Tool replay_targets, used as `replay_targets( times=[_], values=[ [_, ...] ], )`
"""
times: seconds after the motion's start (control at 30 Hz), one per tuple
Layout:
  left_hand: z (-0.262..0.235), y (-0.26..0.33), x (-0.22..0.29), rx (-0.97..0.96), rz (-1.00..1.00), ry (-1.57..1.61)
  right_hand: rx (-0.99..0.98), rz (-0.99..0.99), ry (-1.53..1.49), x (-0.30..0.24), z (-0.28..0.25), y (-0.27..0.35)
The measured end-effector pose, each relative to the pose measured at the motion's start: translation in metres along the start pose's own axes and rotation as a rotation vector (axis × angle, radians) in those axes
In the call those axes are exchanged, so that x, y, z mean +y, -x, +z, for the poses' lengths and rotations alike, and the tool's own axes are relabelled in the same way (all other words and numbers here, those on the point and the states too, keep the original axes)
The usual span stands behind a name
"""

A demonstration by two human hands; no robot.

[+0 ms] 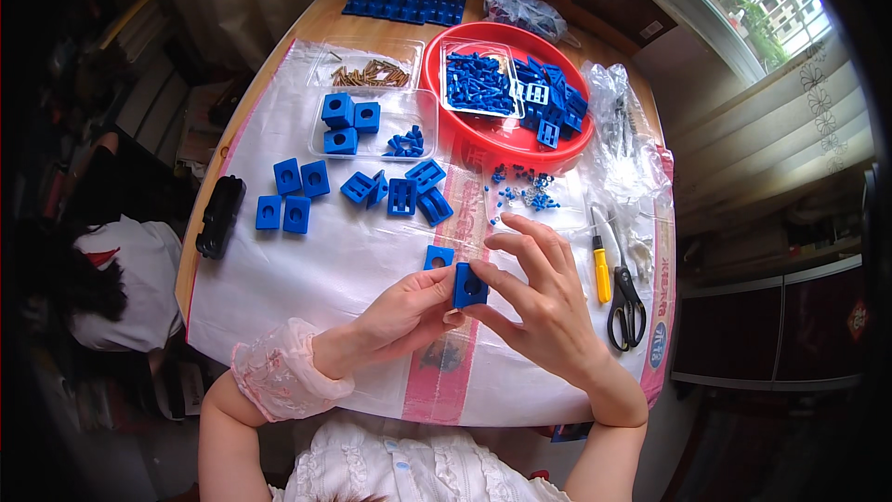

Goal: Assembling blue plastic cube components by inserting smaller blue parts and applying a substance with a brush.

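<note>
Both hands meet over the white plastic sheet [325, 270] that covers the table. My left hand [404, 316] and my right hand [539, 302] pinch one blue plastic block with a round hole [470, 285] between their fingertips. Another blue block with a hole [439, 257] lies on the sheet just behind the held one. Farther back, several blue blocks [290, 195] and blue slotted pieces [401, 193] lie in loose groups.
A red round tray [502, 135] at the back holds blue parts and a clear box. Clear trays [372, 116] hold blocks and brass pieces. Small blue pins [525, 193], a yellow-handled tool [601, 271] and black scissors [625, 302] lie at right. A black object [219, 216] sits at left.
</note>
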State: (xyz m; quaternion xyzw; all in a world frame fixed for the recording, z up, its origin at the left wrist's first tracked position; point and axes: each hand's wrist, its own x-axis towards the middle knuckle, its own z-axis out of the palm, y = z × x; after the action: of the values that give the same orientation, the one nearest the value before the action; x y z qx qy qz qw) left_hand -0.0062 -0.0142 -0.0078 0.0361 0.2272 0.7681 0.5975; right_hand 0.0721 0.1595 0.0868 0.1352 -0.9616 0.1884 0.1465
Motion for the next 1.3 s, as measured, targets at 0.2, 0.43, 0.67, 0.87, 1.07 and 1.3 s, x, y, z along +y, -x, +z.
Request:
replay_targets(
  times=[0.2,0.43,0.67,0.87,1.07,1.3],
  values=[
    [0.0006,0.0005,0.0006,0.005,-0.009,0.009,0.001,0.001,-0.006,-0.0003,-0.0005,-0.0007],
    [0.0003,0.0001,-0.0002,0.007,-0.005,0.009,0.006,0.011,-0.012,0.001,0.0013,0.0005],
    [-0.0002,0.0003,-0.0002,0.006,-0.003,0.011,-0.001,0.022,-0.018,0.0005,0.0006,0.0005],
    [0.0008,0.0007,0.001,0.009,-0.008,0.001,-0.006,0.021,-0.016,0.0007,0.0003,0.0006],
    [0.0016,0.0012,0.0014,0.015,-0.008,0.006,-0.003,0.022,-0.016,0.0003,0.0011,0.0014],
    [0.0022,0.0011,0.0018,0.002,-0.003,0.003,-0.003,0.024,-0.022,0.0005,0.0012,0.0019]
  ],
)
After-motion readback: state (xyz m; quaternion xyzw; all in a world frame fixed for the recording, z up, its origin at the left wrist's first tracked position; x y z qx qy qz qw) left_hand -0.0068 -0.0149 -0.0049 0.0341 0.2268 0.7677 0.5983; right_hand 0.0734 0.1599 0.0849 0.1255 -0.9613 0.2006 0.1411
